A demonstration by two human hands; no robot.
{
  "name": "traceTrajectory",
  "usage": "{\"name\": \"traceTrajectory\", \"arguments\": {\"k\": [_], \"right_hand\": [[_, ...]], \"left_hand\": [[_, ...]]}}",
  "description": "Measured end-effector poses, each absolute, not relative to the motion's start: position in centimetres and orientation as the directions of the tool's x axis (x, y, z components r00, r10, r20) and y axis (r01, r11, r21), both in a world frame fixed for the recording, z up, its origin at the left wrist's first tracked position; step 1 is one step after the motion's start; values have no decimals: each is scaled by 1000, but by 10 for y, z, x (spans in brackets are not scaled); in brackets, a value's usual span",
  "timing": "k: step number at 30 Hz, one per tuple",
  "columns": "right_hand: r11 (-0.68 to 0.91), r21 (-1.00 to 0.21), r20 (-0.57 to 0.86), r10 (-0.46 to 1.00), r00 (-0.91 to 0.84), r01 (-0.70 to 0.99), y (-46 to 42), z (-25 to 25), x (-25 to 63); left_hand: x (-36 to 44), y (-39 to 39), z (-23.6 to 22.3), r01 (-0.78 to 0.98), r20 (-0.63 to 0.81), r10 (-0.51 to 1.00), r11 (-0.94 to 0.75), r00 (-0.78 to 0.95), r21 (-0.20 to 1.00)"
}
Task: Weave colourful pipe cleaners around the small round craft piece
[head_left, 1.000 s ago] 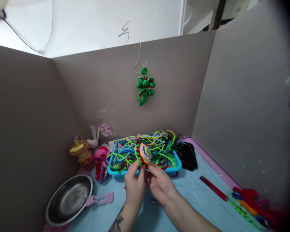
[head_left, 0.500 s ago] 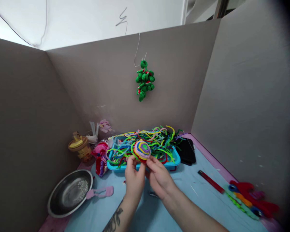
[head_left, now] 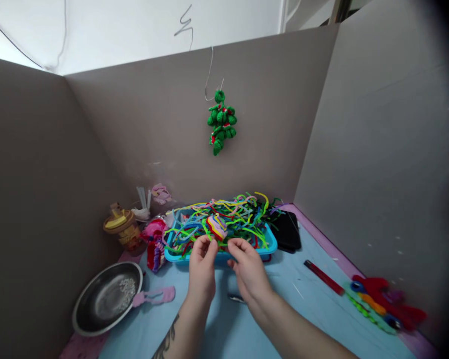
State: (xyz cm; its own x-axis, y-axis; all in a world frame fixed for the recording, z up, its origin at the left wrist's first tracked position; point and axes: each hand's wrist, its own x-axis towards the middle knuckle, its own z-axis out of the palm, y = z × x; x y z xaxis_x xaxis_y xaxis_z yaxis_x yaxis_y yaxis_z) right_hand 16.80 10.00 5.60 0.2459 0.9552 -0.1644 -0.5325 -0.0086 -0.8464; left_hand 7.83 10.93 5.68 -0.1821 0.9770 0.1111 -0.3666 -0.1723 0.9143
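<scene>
A round coil of striped pipe cleaners (head_left: 217, 227) in pink, yellow, blue, red and green is pinched at its lower edge by the thumb and fingertips of my left hand (head_left: 203, 267). The coil is tilted, its striped face partly turned away. My right hand (head_left: 249, 267) is just right of it, a small gap from the left, with thumb and forefinger pressed together. Whatever sits in that pinch is too small to make out. Behind both hands stands a blue tray (head_left: 273, 244) heaped with loose pipe cleaners (head_left: 247, 219) in many colours.
A metal bowl (head_left: 93, 299) with small white beads is at left, a pink strip (head_left: 160, 295) beside it. A small dark tool (head_left: 236, 298) lies under my hands. At right are a red cutter (head_left: 324, 277) and a colourful figure (head_left: 385, 304). A green ornament (head_left: 221, 122) hangs from wire.
My right hand has come off the coil and moved slightly right. The coil has tipped, so its round face shows less. The view has shifted a little.
</scene>
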Motion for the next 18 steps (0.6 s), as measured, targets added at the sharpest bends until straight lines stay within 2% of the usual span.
{"name": "traceTrajectory", "arguments": {"k": [3, 6, 10, 14, 16, 18], "right_hand": [[-50, -853, -184, 960, 209, -520, 102, 59, 172], [-26, -902, -120, 974, 191, -432, 106, 58, 175], [219, -966, 180, 953, 245, -141, 111, 55, 182], [379, -904, 417, 883, 214, 196, 115, 56, 194], [445, -855, 495, 854, 159, 269, 116, 59, 199], [487, -830, 525, 846, 90, 271, 116, 62, 204]], "left_hand": [[76, 110, 60, -306, 134, 972, -190, -195, 933], [73, 111, 61, -150, 209, 949, -248, -237, 957], [70, 113, 60, -3, 292, 930, -300, -222, 954], [68, 116, 57, -73, 217, 956, -235, -198, 969], [68, 117, 56, -94, 188, 963, -209, -194, 973], [68, 117, 56, -106, 171, 967, -193, -190, 975]]}}
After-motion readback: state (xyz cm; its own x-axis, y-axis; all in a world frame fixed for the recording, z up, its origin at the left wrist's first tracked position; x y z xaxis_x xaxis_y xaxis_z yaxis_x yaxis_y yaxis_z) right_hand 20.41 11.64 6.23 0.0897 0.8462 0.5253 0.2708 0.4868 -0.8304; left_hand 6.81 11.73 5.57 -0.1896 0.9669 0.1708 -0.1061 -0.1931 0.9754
